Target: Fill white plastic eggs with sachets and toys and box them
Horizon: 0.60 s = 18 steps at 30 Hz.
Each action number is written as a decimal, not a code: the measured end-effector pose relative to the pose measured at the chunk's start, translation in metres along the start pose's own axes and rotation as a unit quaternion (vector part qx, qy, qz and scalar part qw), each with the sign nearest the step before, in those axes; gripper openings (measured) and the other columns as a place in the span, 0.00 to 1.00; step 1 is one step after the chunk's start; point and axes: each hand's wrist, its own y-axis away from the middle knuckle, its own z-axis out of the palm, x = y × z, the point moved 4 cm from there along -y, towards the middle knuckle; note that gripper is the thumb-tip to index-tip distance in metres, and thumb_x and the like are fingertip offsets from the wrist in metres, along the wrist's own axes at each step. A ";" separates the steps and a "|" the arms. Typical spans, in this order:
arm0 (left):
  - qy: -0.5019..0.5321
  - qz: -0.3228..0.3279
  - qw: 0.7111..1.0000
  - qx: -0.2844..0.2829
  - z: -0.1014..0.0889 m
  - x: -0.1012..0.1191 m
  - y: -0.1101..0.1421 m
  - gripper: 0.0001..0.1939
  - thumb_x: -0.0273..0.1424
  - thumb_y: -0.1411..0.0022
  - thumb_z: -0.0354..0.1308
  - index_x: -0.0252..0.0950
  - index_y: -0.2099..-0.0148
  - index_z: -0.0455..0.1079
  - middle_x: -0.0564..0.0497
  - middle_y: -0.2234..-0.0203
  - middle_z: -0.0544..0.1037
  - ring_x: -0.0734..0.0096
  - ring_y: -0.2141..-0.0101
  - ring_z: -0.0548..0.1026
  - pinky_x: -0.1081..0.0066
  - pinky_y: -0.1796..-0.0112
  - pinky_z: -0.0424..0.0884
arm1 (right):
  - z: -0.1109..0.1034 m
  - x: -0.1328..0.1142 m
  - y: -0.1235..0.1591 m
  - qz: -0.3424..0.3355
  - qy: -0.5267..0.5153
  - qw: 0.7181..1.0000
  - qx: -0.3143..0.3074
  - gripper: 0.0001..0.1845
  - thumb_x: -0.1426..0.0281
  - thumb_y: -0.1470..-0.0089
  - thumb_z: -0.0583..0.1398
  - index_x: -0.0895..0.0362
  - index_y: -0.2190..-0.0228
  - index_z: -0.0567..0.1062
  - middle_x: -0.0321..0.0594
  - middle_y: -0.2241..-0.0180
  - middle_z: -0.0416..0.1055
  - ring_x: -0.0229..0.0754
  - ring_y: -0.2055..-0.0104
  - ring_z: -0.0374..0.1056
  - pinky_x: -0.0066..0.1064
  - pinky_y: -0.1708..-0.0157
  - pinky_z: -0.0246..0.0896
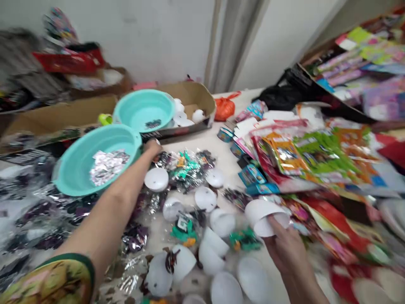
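Note:
My right hand grips a white plastic egg shell, which looks like two rounded halves partly overlapping. My left arm reaches forward, and my left hand is beside the rim of the nearer turquoise basin; its fingers are blurred and mostly hidden. Silvery packets lie in that basin. Between my hands are several white half shells, one of them a domed shell just below my left hand. Bagged green and orange toy parts lie behind the shells, with a loose-looking green piece near my right hand.
A second turquoise basin rests on a cardboard box containing white shells. Clear bags of dark parts cover the left side. Orange and green packets are piled at right, with an orange plastic bag at the back.

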 end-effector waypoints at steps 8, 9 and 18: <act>0.073 0.234 0.959 0.141 -0.010 0.018 0.048 0.26 0.44 0.35 0.53 0.24 0.48 0.67 0.43 0.39 0.59 0.47 0.37 0.49 0.48 0.42 0.53 | -0.189 0.072 0.048 0.081 0.098 0.966 0.225 0.21 0.67 0.69 0.64 0.57 0.67 0.71 0.40 0.67 0.70 0.49 0.65 0.69 0.42 0.73 0.74; 0.086 0.274 0.943 0.167 -0.016 0.017 0.063 0.26 0.45 0.36 0.53 0.24 0.49 0.68 0.46 0.42 0.63 0.48 0.37 0.49 0.49 0.41 0.52 | -0.191 0.084 0.048 0.089 0.104 0.966 0.220 0.19 0.68 0.68 0.63 0.57 0.68 0.71 0.41 0.68 0.70 0.49 0.65 0.69 0.43 0.73 0.74; 0.115 0.568 0.815 0.008 0.012 0.005 0.308 0.06 0.35 0.40 0.58 0.40 0.62 0.72 0.50 0.59 0.74 0.54 0.41 0.58 0.51 0.42 0.60 | -0.143 0.079 0.078 -0.012 0.134 0.967 0.215 0.42 0.59 0.60 0.66 0.60 0.45 0.63 0.57 0.41 0.57 0.59 0.43 0.59 0.48 0.50 0.65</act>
